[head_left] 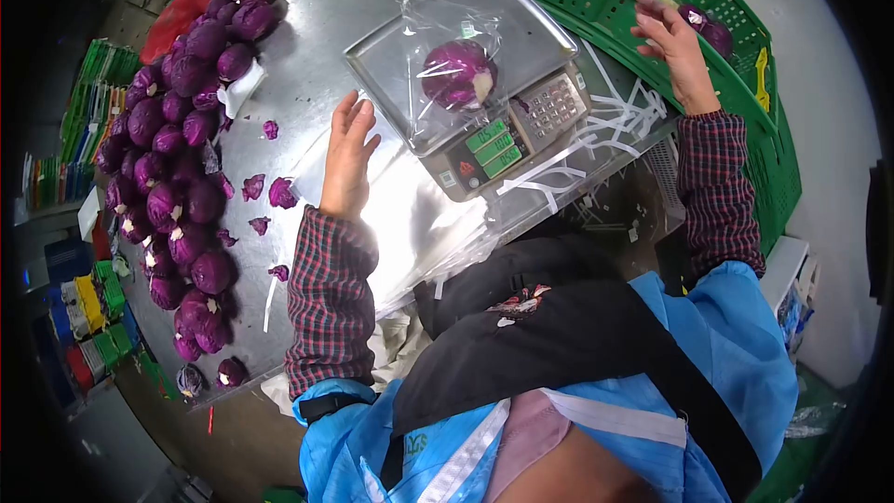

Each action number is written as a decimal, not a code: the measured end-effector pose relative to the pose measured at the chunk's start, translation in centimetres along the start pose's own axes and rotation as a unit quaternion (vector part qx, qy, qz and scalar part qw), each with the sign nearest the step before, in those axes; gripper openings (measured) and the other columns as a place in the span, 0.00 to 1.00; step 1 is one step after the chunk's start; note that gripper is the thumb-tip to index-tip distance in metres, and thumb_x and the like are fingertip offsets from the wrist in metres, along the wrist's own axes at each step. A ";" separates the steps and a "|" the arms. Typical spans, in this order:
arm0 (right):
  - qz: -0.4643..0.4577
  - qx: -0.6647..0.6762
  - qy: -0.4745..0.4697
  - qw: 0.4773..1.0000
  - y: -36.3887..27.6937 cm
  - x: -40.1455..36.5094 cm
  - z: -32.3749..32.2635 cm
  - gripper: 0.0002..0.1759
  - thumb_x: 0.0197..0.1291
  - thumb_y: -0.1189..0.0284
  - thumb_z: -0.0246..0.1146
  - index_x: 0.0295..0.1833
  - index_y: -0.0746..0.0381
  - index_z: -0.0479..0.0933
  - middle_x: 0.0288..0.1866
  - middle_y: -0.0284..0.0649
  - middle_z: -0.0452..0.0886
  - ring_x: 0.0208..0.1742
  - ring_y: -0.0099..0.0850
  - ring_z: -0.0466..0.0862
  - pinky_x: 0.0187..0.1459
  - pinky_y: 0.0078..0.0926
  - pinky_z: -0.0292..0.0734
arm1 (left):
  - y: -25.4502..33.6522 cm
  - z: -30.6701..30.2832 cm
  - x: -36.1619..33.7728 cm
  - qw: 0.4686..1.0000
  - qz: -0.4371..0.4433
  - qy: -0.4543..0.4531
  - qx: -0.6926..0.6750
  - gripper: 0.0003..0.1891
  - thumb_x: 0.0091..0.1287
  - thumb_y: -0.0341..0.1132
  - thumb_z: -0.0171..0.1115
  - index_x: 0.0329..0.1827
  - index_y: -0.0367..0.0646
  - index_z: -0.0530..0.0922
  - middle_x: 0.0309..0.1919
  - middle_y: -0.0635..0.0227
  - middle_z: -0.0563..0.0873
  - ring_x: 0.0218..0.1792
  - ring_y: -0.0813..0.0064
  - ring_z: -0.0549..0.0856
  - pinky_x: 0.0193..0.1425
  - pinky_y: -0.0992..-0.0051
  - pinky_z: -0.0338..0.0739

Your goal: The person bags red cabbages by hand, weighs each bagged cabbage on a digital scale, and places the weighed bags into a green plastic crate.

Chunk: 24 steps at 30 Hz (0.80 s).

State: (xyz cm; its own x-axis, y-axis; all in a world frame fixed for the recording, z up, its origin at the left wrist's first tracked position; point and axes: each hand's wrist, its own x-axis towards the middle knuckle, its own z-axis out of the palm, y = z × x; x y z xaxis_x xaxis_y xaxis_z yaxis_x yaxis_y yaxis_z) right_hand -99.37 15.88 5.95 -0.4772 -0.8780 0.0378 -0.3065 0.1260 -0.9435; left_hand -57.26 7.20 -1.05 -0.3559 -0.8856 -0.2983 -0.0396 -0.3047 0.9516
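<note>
A red cabbage in clear plastic wrap (461, 74) rests on the metal tray (529, 26) of a weighing scale, whose green display (495, 148) is lit. Just left of the tray is my left hand (350, 156), raised, its fingers apart and nothing in it. My right hand (678, 51) is off to the right, beside the near wall of a green crate (596, 7), with spread fingers and no object in them. Neither hand touches the wrapped cabbage.
Many red cabbages (189, 72) are heaped along the table's left side, with a red bag (174, 20) behind and loose purple leaves (281, 193) nearby. Clear plastic sheets (424, 224) lie at the front edge. White strips (610, 130) are scattered right of the scale. The crate holds wrapped cabbages (716, 37).
</note>
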 end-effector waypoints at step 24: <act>0.150 0.366 -0.568 0.722 2.7 13.2 5.8 0.42 0.53 0.70 0.69 0.73 0.61 0.59 0.65 0.48 0.71 0.60 0.33 0.77 0.62 0.28 0.75 | 6.7 17.5 4.3 0.959 -0.003 -0.168 -0.228 0.41 0.66 0.60 0.58 0.73 0.39 0.59 0.60 0.61 0.74 0.58 0.63 0.77 0.65 0.57 0.70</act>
State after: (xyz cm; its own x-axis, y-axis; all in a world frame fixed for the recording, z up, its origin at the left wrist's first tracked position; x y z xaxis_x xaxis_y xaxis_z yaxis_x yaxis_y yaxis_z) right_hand -101.69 1.94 2.01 0.6784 -0.7268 -0.1074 0.3852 0.4764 -0.7904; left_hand -75.35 7.49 5.35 -0.6405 -0.7442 -0.1895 0.3435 -0.4983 0.7961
